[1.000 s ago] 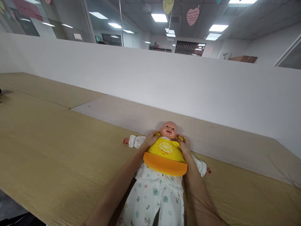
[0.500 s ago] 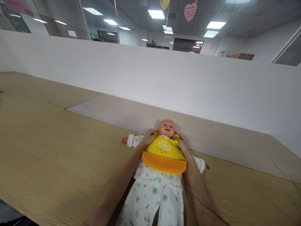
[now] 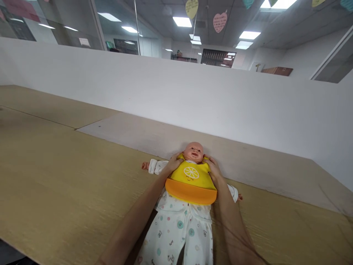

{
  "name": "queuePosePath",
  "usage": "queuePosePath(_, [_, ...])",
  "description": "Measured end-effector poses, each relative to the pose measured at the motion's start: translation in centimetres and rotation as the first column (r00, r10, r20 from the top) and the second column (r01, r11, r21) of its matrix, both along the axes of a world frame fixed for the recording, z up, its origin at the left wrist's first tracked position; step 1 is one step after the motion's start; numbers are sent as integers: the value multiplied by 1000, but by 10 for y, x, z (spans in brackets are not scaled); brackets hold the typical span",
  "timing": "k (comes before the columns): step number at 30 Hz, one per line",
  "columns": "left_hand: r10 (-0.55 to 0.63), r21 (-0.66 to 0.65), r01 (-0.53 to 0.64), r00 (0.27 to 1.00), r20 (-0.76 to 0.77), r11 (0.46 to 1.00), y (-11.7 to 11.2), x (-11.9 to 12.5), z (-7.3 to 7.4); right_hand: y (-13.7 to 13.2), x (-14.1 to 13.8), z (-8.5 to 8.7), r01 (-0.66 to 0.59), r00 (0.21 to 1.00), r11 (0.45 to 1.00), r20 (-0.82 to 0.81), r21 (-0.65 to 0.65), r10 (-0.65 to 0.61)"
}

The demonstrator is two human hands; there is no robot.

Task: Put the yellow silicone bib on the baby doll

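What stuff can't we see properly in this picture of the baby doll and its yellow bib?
In the head view:
- The feet of the doll: cut off by the bottom edge.
- The back of the bib: hidden behind the doll, so I can't tell if it's fastened.
- The grip of the left hand and right hand: some fingertips are tucked out of sight.
- Writing on the pink heart note: too small and blurry.

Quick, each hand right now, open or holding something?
Left hand: closed on the yellow bib, beside the doll's head.
Right hand: closed on the bib's opposite upper side.
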State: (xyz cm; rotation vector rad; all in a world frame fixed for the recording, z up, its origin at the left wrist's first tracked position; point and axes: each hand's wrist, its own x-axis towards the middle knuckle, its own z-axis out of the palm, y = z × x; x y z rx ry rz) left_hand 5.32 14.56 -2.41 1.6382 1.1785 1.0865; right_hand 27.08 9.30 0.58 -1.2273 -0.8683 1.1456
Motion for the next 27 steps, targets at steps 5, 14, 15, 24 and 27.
queuePosePath(5, [16,-6,-16,1000,21,1000,0,1,1,7,10,14,-32,999,999,39,35,31])
queuePosePath(14, [-6,-130,14,998,60,991,0,2,3,27,-4,0,43,999,999,8,19,-43])
queuePosePath(15, [-13,-129,23,997,72,991,-1,2,3,26,-5,-2,46,999,999,-9,14,-46])
queuePosePath(24, [-79,-202,140,955,286,969,-15,4,17,25,-4,-7,-35,980,999,-195,-18,31])
queuePosePath(27, [-86,-179,163,923,376,970,-17,1,23,25,-5,-4,-26,969,1000,-245,4,26])
